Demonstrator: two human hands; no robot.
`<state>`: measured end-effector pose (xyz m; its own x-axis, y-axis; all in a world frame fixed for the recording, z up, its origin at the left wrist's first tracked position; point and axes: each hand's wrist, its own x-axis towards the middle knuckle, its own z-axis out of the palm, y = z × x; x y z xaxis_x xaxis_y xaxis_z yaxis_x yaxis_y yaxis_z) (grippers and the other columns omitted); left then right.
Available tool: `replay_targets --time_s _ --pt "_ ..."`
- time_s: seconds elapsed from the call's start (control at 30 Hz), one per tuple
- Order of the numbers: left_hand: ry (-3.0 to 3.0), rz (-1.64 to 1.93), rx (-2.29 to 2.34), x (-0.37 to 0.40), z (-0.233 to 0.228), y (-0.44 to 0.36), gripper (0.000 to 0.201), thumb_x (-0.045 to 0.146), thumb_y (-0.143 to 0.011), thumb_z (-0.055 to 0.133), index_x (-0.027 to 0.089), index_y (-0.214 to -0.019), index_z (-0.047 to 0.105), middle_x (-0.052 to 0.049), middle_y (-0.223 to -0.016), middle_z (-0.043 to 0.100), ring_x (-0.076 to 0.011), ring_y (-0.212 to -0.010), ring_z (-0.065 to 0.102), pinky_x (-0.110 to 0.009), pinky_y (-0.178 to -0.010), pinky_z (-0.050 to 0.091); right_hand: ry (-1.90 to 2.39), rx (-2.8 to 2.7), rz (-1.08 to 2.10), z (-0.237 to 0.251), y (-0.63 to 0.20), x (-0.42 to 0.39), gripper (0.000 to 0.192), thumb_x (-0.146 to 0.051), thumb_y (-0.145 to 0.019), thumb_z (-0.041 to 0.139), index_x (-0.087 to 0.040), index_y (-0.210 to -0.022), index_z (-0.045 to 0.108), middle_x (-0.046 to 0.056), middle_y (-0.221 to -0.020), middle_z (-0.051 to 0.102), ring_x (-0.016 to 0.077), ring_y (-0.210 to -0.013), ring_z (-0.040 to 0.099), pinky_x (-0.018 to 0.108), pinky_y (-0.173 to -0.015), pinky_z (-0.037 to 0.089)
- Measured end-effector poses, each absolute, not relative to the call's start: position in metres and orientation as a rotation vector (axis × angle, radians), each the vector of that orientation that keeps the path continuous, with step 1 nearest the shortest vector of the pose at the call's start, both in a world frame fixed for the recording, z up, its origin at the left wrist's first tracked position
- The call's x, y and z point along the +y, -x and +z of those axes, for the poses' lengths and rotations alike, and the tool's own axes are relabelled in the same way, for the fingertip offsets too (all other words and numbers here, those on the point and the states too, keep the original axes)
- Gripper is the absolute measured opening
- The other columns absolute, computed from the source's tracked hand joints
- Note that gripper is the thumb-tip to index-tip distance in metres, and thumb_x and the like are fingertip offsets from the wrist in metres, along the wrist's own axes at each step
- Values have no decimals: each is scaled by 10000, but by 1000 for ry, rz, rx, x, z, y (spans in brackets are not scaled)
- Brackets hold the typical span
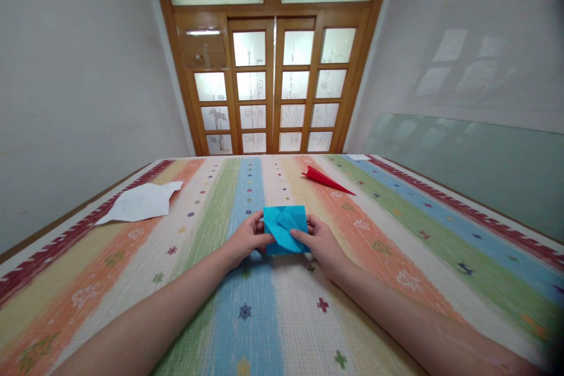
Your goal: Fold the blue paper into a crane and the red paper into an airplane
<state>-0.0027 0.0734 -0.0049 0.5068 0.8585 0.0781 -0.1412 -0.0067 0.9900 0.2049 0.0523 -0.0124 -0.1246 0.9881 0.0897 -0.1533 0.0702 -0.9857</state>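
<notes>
A piece of blue folded paper [285, 224], roughly square with diagonal creases and a flap, is held just over the table in the middle of the view. My left hand [249, 239] grips its left edge, thumb in front and fingers partly behind it. On the other side, my right hand [324, 242] pinches the right edge, with the thumb lying on the paper's face. The fingers behind the sheet are hidden.
A striped, patterned cloth [259, 317] covers the table. Beyond my right hand lies a red folded paper cone [326, 180]. A torn white sheet [138, 202] rests at the left. Wooden glazed doors [273, 85] stand past the far edge.
</notes>
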Motion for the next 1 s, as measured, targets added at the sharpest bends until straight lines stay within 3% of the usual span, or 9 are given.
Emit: replay_targets --time_s 0.13,0.3,0.47,0.57,0.63,0.7,0.8,0.9,1.0 --pt "-1386 958 598 72 -6 0 505 324 -708 802 171 -1153 617 -104 -1117 694 -239 -995 651 -342 -894 485 1020 -1296 1273 -10 -199 46 350 -437 -737 749 -204 -945 591 58 -891 692 219 -826 663 334 -713 532" --pt "-1316 982 653 72 -10 -1 409 389 -792 733 160 -1116 632 -120 -1101 698 -253 -994 659 -373 -898 487 1063 -1386 1218 -12 -199 46 360 -500 -739 733 -208 -844 550 24 -783 653 194 -730 631 303 -618 508" --pt "-1247 1062 702 75 -14 -2 659 375 -785 742 195 -1351 455 -130 -1117 678 -242 -950 674 -365 -831 517 987 -1320 1294 -11 -198 45 433 -450 -734 766 -222 -1041 562 61 -935 700 235 -842 676 360 -723 552" --pt "-1346 1165 722 76 -13 -1 796 312 -768 755 245 -1442 338 -138 -1243 612 -220 -973 660 -350 -827 522 962 -1253 1302 -9 -199 45 527 -411 -732 781 -231 -1163 536 89 -1048 708 251 -907 691 391 -796 560" --pt "-1442 1173 727 75 -12 -1 686 258 -740 758 256 -1358 460 -138 -1376 515 -220 -1013 641 -332 -808 528 974 -1219 1273 -9 -200 46 527 -401 -725 787 -226 -1160 548 103 -1078 709 259 -921 695 395 -806 564" --pt "-1521 1130 736 73 -11 -1 456 201 -706 750 224 -1140 613 -114 -1444 442 -222 -1030 630 -303 -773 527 973 -1193 1259 -10 -202 48 515 -399 -728 783 -223 -1157 558 103 -1072 714 261 -908 699 399 -796 568" --pt "-1581 1067 747 70 -10 -3 256 149 -676 729 178 -907 623 -80 -1199 594 -178 -906 636 -259 -710 502 940 -1184 1265 -11 -204 51 504 -387 -735 777 -223 -1163 568 93 -1050 721 252 -874 703 399 -788 568" --pt "-1611 1044 805 69 -10 -3 243 209 -717 726 182 -917 590 -4 -820 608 -137 -734 589 -236 -641 459 914 -1207 1276 -11 -204 52 467 -377 -733 778 -219 -1133 597 90 -1055 722 241 -876 700 385 -798 563" --pt "-1669 1076 873 72 -10 0 247 285 -765 715 178 -957 601 2 -797 587 -130 -717 555 -234 -631 434 908 -1242 1294 -12 -204 52 428 -376 -741 776 -213 -1108 626 90 -1075 723 232 -895 696 380 -823 553"
